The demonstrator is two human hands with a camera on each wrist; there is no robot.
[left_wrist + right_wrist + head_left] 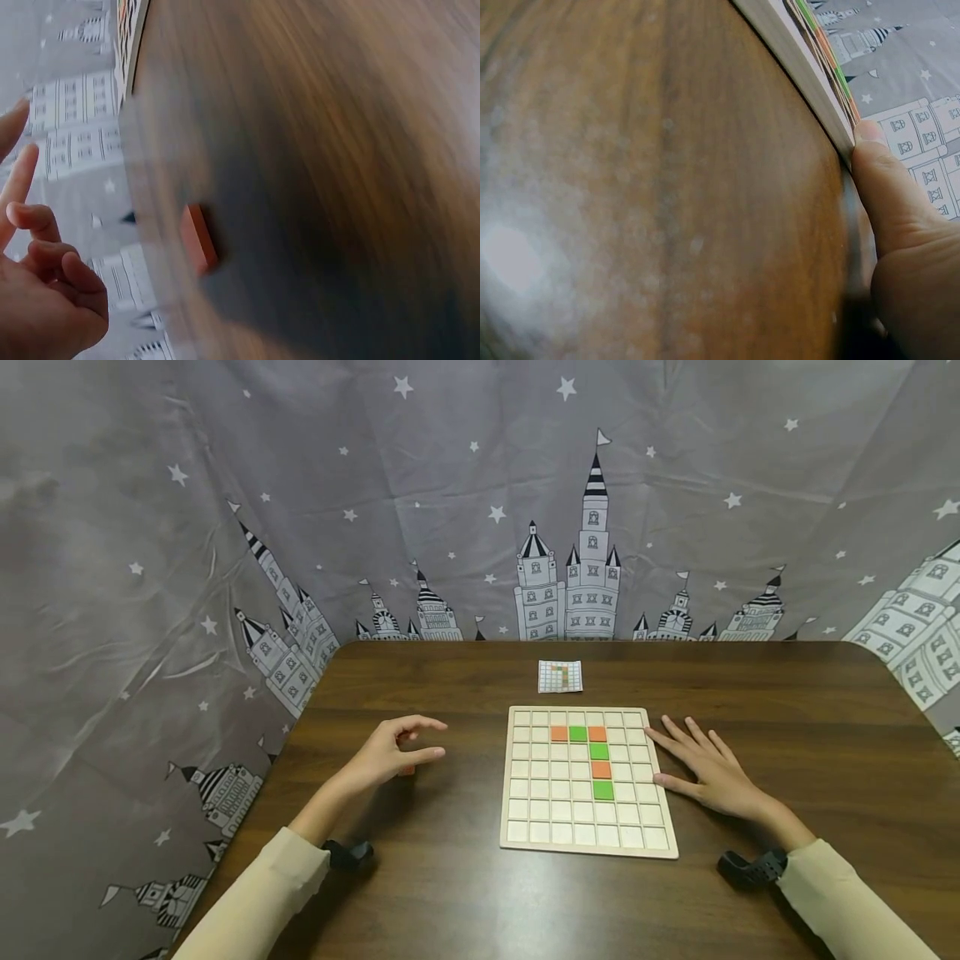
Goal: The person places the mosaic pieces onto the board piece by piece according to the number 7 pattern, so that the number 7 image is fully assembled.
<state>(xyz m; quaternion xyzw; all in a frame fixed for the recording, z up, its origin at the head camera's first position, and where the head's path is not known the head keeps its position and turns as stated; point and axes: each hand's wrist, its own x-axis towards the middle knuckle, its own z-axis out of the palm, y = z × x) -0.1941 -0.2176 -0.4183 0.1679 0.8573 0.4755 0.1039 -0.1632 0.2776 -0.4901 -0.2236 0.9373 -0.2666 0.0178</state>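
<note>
My left hand (392, 752) hovers over the table left of the board, thumb and index finger stretched apart and the other fingers loosely bent, with nothing between them. On the tabletop beneath it lies an orange square tile (199, 240), mostly hidden by the hand in the head view. The pale wooden grid board (540, 812) carries several orange and green tiles, forming a row near the top that turns down a column. At the board's right edge, my right hand (708, 774) spreads its fingers; its thumb (892, 187) touches the rim.
A small printed card (560, 677) with a coloured grid lies behind the board. The dark brown wooden table (450, 893) reaches back to a grey curtain (450, 468) with castles and stars. Each wrist wears a black strap (753, 868).
</note>
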